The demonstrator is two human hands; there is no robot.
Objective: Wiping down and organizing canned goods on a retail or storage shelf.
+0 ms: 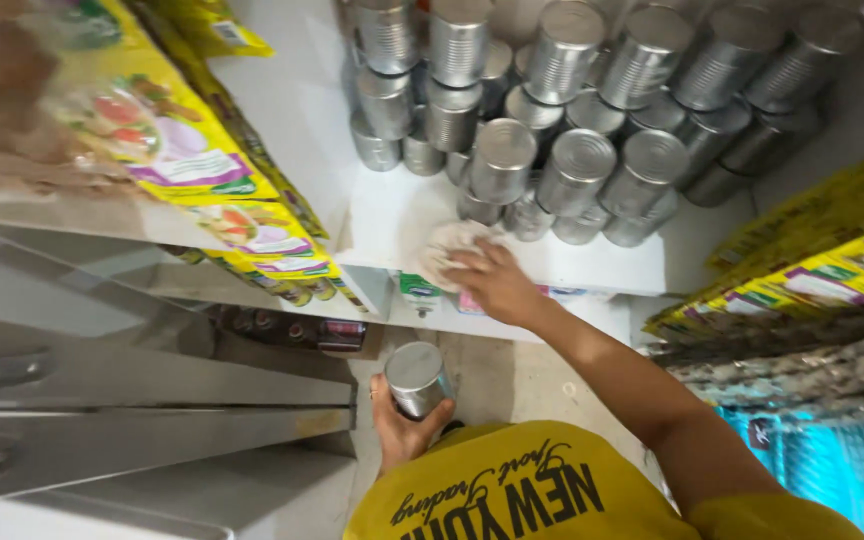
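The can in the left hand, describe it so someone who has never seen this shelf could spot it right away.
Start at the white shelf stacked with plain silver cans. Drop below its front edge toward the yellow shirt. The can sits there in the left hand, the only one off the shelf and apart from the stack.

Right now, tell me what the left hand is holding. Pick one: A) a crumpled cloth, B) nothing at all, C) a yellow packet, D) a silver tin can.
D. The left hand grips a silver tin can low by the yellow shirt, while the right hand presses a pale cloth onto the white shelf in front of the stacked cans.
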